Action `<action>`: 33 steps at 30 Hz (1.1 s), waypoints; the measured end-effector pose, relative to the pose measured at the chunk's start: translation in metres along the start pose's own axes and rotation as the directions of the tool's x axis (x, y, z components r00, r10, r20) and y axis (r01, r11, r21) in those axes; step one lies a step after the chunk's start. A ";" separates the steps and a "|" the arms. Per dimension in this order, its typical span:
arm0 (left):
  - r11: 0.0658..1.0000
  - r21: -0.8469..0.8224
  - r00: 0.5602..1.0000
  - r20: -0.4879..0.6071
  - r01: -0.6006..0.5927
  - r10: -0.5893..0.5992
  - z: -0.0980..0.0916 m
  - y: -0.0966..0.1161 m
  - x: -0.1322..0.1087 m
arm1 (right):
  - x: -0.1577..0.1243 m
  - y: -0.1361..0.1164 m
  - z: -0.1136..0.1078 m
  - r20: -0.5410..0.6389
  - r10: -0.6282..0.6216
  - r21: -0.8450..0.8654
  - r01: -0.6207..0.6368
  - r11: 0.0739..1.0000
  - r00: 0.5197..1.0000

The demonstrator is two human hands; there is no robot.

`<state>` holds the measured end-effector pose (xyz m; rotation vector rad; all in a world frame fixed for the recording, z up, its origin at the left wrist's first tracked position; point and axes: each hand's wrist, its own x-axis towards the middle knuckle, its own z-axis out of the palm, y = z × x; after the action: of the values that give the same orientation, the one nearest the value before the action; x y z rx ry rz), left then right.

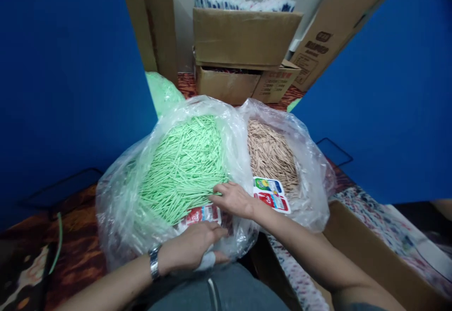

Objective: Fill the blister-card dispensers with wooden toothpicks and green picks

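Note:
A large clear plastic bag (pixel 141 249) stands with its mouth spread, full of thin light-green sticks (pixel 187 165). At its near edge, a small packet with a red label (pixel 202 214) shows just beyond my left hand (pixel 192 245). That hand reaches over the packet with fingers long and thumb below, and a white piece (pixel 207 261) shows by the thumb. My right hand (pixel 235 200) is at the bag's right inner edge, fingers slightly bent and apart beside the green sticks. A second clear bag holds brown sticks (pixel 271 153), with a red, green and blue label sheet (pixel 271 194) on it.
Two stacked cardboard boxes (pixel 247 37) stand at the back, the upper one filled with white and blue packaging. A tall carton (pixel 328 33) leans at right. Blue panels (pixel 70 66) flank the work area. An open carton (pixel 370 245) with printed packaging lies at lower right.

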<state>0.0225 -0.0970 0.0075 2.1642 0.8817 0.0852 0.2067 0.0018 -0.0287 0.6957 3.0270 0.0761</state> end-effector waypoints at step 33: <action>0.907 0.393 0.988 0.045 -0.152 0.146 0.029 -0.002 0.098 | -0.157 0.092 -0.059 0.016 0.845 0.884 -0.403 0.238 0.535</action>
<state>0.1050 -0.0537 -0.0352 2.6066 0.7726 -0.0381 0.3857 0.0133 0.0387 2.3368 2.6445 -1.4772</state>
